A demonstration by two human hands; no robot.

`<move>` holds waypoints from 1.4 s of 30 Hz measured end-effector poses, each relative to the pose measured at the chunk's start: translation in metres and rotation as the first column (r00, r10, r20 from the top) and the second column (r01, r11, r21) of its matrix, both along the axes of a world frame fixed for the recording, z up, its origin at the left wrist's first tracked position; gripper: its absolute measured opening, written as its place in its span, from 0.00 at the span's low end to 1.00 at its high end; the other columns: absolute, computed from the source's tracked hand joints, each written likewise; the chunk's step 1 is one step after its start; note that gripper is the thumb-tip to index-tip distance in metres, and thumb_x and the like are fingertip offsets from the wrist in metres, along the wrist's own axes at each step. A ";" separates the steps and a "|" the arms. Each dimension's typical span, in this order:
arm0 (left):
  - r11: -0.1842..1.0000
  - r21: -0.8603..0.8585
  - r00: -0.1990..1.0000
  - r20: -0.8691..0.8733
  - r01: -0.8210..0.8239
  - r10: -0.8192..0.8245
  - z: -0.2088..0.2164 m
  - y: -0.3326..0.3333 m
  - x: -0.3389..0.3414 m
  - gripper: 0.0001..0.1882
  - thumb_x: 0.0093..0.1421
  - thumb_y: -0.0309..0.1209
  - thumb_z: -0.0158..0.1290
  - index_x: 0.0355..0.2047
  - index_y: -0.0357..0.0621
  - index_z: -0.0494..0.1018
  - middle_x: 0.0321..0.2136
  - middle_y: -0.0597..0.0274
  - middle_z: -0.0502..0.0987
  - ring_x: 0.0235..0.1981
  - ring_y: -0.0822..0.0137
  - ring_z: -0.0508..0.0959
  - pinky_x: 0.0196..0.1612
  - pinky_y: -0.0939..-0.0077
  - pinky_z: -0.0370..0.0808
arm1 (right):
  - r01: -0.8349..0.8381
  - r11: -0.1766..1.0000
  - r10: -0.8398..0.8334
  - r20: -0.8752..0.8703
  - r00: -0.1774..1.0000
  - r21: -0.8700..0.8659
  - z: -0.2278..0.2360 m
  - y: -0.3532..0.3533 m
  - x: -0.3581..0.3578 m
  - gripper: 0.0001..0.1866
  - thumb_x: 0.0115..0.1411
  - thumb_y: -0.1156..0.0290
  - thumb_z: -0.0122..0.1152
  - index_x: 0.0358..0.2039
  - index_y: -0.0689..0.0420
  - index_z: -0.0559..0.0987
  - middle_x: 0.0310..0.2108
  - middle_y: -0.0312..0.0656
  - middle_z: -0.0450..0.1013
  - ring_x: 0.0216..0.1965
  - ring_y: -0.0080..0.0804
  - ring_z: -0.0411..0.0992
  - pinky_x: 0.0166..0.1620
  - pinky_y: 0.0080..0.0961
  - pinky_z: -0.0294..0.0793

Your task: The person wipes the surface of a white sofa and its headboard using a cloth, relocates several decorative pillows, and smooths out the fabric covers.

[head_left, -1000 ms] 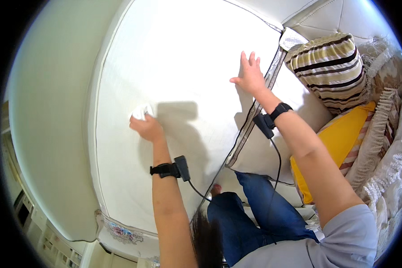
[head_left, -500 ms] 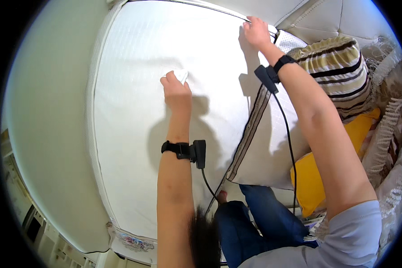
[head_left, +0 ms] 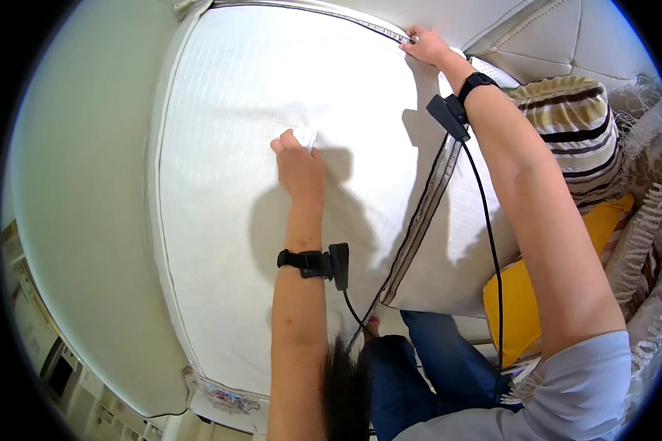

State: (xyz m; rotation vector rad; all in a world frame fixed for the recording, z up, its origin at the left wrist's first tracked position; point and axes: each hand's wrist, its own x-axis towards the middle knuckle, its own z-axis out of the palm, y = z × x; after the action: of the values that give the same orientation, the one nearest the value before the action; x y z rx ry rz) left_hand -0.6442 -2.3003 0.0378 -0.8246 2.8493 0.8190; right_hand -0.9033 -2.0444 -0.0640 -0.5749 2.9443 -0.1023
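Before me a large white mattress cover [head_left: 221, 198] lies spread, with a dark-edged zip [head_left: 346, 20] along its far edge. My left hand [head_left: 299, 173] is closed on a bunched bit of white cloth [head_left: 305, 137] near the middle; whether that is a fold of the cover or a separate piece I cannot tell. At the far right corner my right hand [head_left: 428, 48] has its fingers closed round the zip edge. From near that corner a grey-brown zip strip [head_left: 426, 213] runs back toward my knees, beside a white flap [head_left: 449, 264].
A cream padded headboard [head_left: 552, 37] rises at the far right. Striped pillow [head_left: 574, 125], yellow cloth [head_left: 518, 316] and fringed fabric [head_left: 651, 242] crowd the right side. Pale green panel [head_left: 81, 198] stands at left. A black cable [head_left: 493, 242] hangs from my right wrist.
My right hand has shifted slightly along the far edge, with more of the zip now showing beside it. My left hand still grips the white cloth; the whole view has shifted a little.
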 end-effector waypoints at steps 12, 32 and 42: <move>0.999 -0.015 0.997 -0.056 0.048 -0.049 -0.008 0.002 -0.003 0.23 0.53 0.25 0.56 0.47 0.42 0.60 0.43 0.49 0.65 0.42 0.47 0.73 0.39 0.56 0.74 | 0.055 0.978 -0.025 0.146 0.989 -0.203 0.011 0.003 -0.006 0.26 0.54 0.58 0.65 0.53 0.49 0.72 0.32 0.43 0.75 0.25 0.32 0.73 0.25 0.26 0.74; 0.996 0.037 0.993 -0.091 0.083 -0.080 -0.004 -0.018 0.008 0.22 0.52 0.25 0.54 0.48 0.41 0.62 0.44 0.49 0.66 0.44 0.47 0.72 0.45 0.57 0.71 | 0.067 0.996 -0.050 0.267 0.962 -0.055 0.099 -0.116 0.129 0.55 0.47 0.41 0.66 0.67 0.51 0.48 0.68 0.57 0.37 0.69 0.59 0.33 0.56 0.78 0.44; 0.904 -0.288 0.947 -0.145 -0.316 0.285 -0.015 -0.078 -0.071 0.18 0.54 0.23 0.53 0.47 0.37 0.67 0.44 0.50 0.68 0.44 0.50 0.72 0.44 0.60 0.73 | 0.190 0.979 -0.202 0.400 0.894 0.069 0.112 -0.136 0.107 0.67 0.35 0.51 0.78 0.68 0.50 0.43 0.69 0.53 0.38 0.69 0.58 0.34 0.55 0.81 0.46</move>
State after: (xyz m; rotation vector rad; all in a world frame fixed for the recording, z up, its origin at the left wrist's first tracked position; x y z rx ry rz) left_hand -0.7155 -2.3783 0.0225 -1.3265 3.0290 0.4468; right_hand -0.7959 -2.1805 0.0479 -0.2135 2.5798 -0.1776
